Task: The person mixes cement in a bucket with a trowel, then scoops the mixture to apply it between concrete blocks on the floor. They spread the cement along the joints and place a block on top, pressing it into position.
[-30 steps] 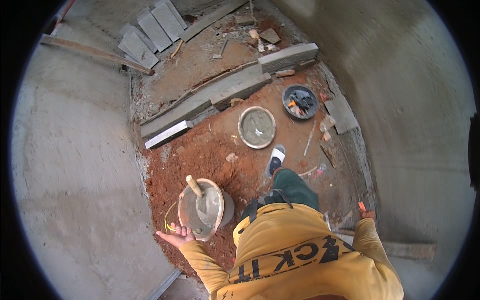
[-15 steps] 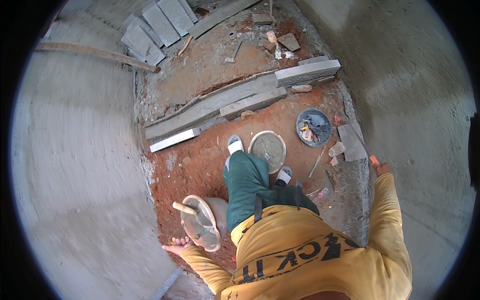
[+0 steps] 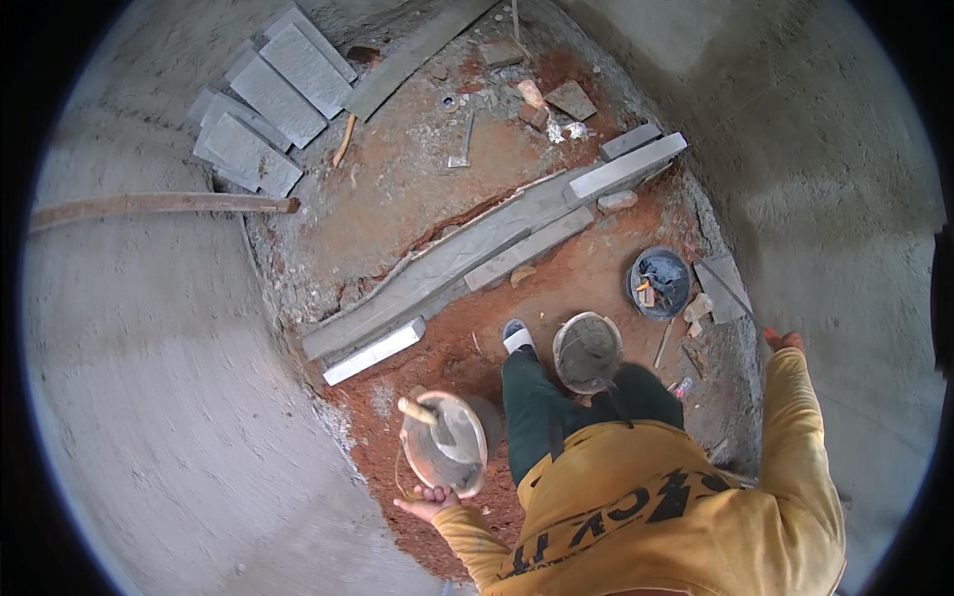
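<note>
My left hand [image 3: 425, 504] is closed around the wire handle [image 3: 400, 475] of a mortar-smeared bucket [image 3: 477, 462], whose mouth tilts to the left. Inside the bucket leans a trowel [image 3: 417, 410] with a wooden handle, its blade against grey residue. Out to the right, my right hand [image 3: 785, 341] grips a long thin dark rod-like tool [image 3: 732, 290]; its exact kind is unclear. The tool's far end reaches over a flat grey slab [image 3: 725, 283] by the wall. Between my legs and the stone row stands a second bucket [image 3: 587, 350] with grey mortar.
A row of cut stone blocks [image 3: 527, 248] in mortar crosses the red soil ahead. A dark basin [image 3: 658, 283] holds cloth and small items. Grey slabs [image 3: 278, 84] lean at the far left, near a wooden plank [image 3: 164, 205]. Plastered walls rise on both sides.
The view has turned and shifted. My left hand and its bucket sit closer to the stone row's left end. One sandalled foot, visible before, is now hidden. Both hands keep their grip.
</note>
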A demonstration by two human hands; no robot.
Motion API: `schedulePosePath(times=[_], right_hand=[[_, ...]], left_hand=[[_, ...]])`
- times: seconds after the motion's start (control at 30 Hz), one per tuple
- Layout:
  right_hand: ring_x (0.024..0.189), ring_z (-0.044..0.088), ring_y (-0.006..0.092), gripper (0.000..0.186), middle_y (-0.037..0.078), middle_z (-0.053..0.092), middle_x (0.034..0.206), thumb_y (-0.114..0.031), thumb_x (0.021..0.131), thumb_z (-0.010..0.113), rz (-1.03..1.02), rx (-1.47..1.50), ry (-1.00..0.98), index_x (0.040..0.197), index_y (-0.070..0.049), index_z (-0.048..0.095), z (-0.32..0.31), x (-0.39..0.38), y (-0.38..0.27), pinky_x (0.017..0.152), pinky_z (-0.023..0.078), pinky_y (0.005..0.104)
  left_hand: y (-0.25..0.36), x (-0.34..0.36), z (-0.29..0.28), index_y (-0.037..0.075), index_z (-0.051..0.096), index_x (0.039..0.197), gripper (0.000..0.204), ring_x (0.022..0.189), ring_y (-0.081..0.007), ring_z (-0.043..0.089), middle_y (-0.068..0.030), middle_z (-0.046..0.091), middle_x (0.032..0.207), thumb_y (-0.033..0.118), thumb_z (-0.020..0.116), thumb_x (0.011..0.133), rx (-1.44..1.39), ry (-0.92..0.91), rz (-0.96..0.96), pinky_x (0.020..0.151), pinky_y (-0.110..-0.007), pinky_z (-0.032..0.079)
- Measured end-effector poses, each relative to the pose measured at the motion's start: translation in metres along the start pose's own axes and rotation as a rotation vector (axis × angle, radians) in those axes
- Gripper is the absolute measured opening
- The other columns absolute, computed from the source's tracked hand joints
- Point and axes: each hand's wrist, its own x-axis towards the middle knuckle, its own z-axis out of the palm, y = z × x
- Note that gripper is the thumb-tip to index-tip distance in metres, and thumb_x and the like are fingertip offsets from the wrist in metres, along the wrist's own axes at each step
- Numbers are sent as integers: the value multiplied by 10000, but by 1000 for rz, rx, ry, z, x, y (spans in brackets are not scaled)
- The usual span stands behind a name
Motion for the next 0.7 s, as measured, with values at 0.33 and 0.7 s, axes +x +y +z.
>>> schedulePosePath(times=[0.33,0.7], right_hand=[[951,651,377,631,272,663,956,-524,723,715,-156,267,-3,921,71,644,42,-45,-33,825,494,414],[1095,592,359,859,260,611,1147,-647,666,685,-428,287,-234,1149,58,596,97,-49,-366,928,452,408]], left_hand=[[95,-105,228,182,479,677,568,370,-59,225,78,312,450,730,461,828,159,-500,283,372,-225,176],[93,-182,545,145,511,746,503,366,-52,214,65,285,471,632,508,875,418,-654,457,354,-233,180]])
